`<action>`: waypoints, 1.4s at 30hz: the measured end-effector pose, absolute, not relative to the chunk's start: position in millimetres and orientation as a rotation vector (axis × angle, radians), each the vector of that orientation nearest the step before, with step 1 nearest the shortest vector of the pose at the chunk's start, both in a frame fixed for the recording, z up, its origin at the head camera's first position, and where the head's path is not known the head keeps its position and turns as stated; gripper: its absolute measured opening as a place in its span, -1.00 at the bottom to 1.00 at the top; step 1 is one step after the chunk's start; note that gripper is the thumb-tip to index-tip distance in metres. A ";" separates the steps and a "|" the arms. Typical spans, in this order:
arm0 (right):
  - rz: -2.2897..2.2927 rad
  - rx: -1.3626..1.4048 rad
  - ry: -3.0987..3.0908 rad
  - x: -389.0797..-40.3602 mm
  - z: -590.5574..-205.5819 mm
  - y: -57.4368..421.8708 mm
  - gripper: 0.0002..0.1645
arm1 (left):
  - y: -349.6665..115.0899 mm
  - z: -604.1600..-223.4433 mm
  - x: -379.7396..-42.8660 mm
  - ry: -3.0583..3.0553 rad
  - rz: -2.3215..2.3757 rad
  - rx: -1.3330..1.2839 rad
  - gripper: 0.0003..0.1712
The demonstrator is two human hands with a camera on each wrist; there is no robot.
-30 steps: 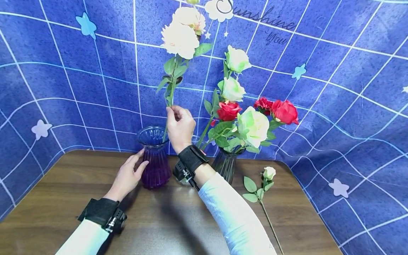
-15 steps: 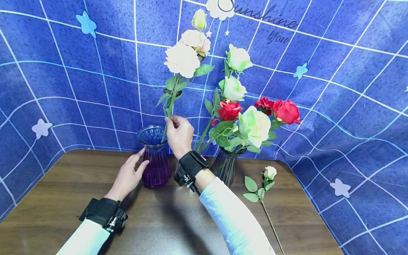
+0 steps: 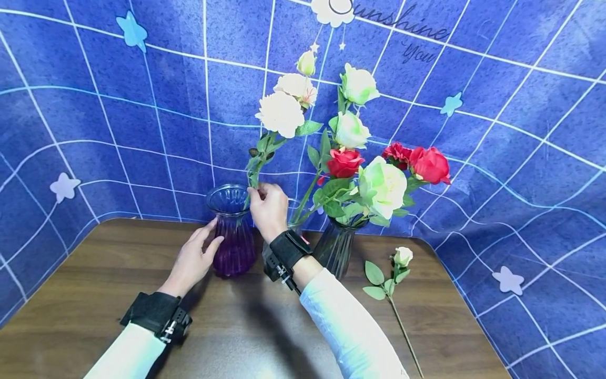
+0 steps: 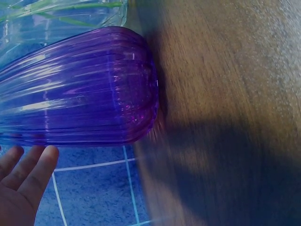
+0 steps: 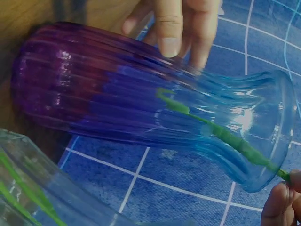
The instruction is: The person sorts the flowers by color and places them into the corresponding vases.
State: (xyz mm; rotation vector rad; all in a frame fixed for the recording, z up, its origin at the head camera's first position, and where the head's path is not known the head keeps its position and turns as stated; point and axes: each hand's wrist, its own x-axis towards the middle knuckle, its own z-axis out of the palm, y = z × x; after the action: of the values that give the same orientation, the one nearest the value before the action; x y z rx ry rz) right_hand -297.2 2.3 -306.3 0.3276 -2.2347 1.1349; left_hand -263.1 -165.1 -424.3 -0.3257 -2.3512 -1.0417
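Observation:
A purple-and-blue ribbed glass vase point(image 3: 233, 242) stands upright on the table. My left hand point(image 3: 191, 261) rests against its left side, fingers nearly straight and thumb on the front; in the left wrist view the fingertips point(image 4: 48, 154) touch its wall. My right hand point(image 3: 270, 210) pinches the green stem of a white peony point(image 3: 281, 114) just above the vase rim. The stem's lower end point(image 5: 225, 136) lies inside the vase, reaching past the neck toward the middle. The blooms and a bud point(image 3: 306, 63) stand tall above my hand.
A clear glass vase point(image 3: 294, 223), partly behind my right wrist, holds stems. Beside it a dark grey vase point(image 3: 335, 247) bears red and pale-green roses. One white rose point(image 3: 403, 256) lies on the wooden table point(image 3: 227, 337) at right. Blue patterned cloth point(image 3: 156, 121) hangs behind.
My right hand has lowered with the peony, so its stem goes deeper into the purple vase and its blooms come down and slightly right. The left hand stays at the vase.

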 end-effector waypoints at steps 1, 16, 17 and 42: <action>1.126 0.333 -2.243 -297.3 -307.6 2.7 -0.79 | -165.0 -424.4 -263.4 -2.351 -1.044 -0.325 -0.43; 0.839 0.260 -2.361 -295.8 -306.6 15.0 -0.72 | -165.8 -422.8 -261.5 -2.395 -1.064 -0.294 -0.42; 0.827 0.268 -2.364 -296.0 -305.8 16.0 -0.71 | -165.8 -422.6 -261.2 -2.397 -1.065 -0.292 -0.42; 1.202 0.305 -2.478 -302.0 -303.4 22.0 -0.72 | -165.0 -428.6 -261.9 -2.387 -1.094 -0.278 -0.42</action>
State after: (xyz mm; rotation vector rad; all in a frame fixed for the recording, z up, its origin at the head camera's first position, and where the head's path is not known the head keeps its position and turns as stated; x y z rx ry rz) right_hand -302.0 22.0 -303.4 0.3050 -2.4782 1.2020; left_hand -261.9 -165.0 -428.6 -0.2784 -2.3869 -1.0938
